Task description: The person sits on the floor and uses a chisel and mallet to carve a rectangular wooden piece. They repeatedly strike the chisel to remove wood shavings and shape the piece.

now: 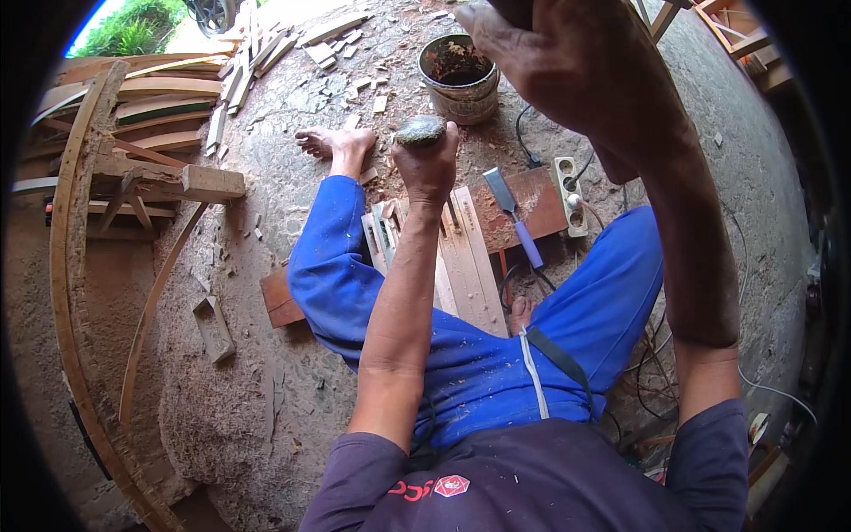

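My left hand (425, 161) grips a dark object with a rough, mottled oval top (420, 131), held above slotted pale wooden pieces (465, 266) between my legs. My right hand (550, 49) is raised at the upper right, fingers curled; what it holds, if anything, is hidden at the picture's edge. A wide chisel with a purple handle (525, 236) lies on a brown board (545, 191) just right of the wooden pieces. My bare left foot (337, 144) rests on the ground to the left of my left hand.
A stained bucket (461, 102) stands beyond my hands. A power strip (570, 199) with plugs and cords lies right of the board. Curved timbers and a wooden frame (213, 182) line the left side. Offcuts (324, 53) and a small wooden tray (213, 330) lie on the ground.
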Demonstrator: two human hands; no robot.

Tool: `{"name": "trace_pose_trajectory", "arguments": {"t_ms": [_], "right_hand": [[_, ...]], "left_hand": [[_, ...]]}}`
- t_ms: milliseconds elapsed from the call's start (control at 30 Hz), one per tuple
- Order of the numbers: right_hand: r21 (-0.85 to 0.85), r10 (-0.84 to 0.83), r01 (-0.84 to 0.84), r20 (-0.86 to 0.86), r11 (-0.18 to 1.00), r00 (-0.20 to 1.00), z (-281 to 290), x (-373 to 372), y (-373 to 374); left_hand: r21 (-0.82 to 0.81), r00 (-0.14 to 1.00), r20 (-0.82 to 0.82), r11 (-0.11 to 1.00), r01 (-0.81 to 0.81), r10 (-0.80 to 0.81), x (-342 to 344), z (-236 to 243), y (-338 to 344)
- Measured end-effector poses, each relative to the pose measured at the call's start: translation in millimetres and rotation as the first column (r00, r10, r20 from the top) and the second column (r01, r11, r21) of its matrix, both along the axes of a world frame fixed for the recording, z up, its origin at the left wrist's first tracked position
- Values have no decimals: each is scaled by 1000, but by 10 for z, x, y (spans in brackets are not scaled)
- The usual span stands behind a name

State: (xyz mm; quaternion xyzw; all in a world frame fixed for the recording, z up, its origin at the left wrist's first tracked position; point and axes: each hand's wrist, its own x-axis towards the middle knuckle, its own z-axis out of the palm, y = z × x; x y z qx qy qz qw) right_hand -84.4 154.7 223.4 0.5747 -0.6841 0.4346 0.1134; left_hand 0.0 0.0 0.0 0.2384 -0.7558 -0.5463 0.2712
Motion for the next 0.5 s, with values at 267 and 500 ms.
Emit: {"name": "trace_pose_trajectory", "arguments": {"t_ms": [267, 500], "right_hand": [[761, -59, 22, 22, 648, 998, -777, 185, 333], [355, -79, 16, 165, 935, 983, -221, 81, 103]], "left_hand": [[-114, 886, -461, 987, -116, 51, 12, -177, 397], [239, 992, -122, 971, -1, 31, -340, -280, -320]]}}
